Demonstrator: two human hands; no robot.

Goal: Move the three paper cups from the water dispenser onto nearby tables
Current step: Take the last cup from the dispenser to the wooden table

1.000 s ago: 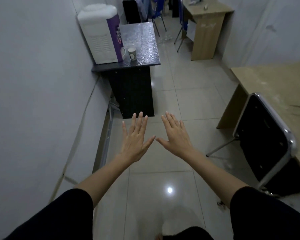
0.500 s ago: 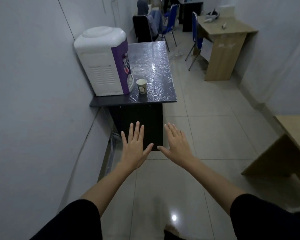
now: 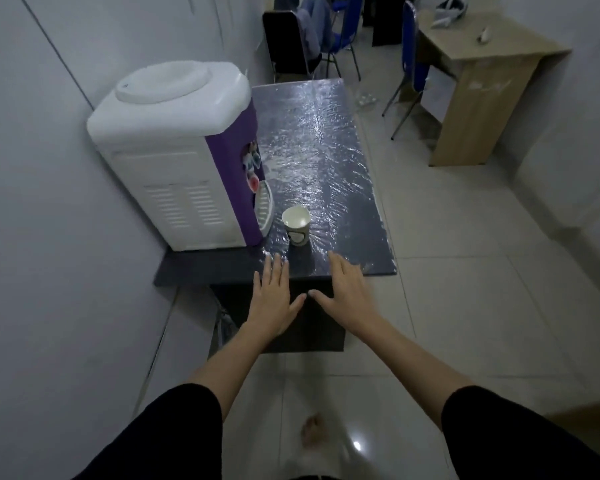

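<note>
A dark table (image 3: 326, 140) carries a water dispenser (image 3: 174, 157), with one paper cup (image 3: 296, 225) upright just beside its tray. Left hand (image 3: 270, 301) and right hand (image 3: 347, 296) are held flat, fingers spread, empty. The cup should be gripped gently around its wall.

**What we are wearing**

We wear black sleeves (image 3: 174, 431) that end above the elbows, loose and plain, with no print or seam detail we can make out in the dim light. Below them both forearms are bare. Our left hand (image 3: 271, 299) and right hand (image 3: 349, 294) are bare too, without gloves, and we see no ring, watch or band on either. Near the bottom edge a bare foot (image 3: 312, 431) shows, blurred.
</note>
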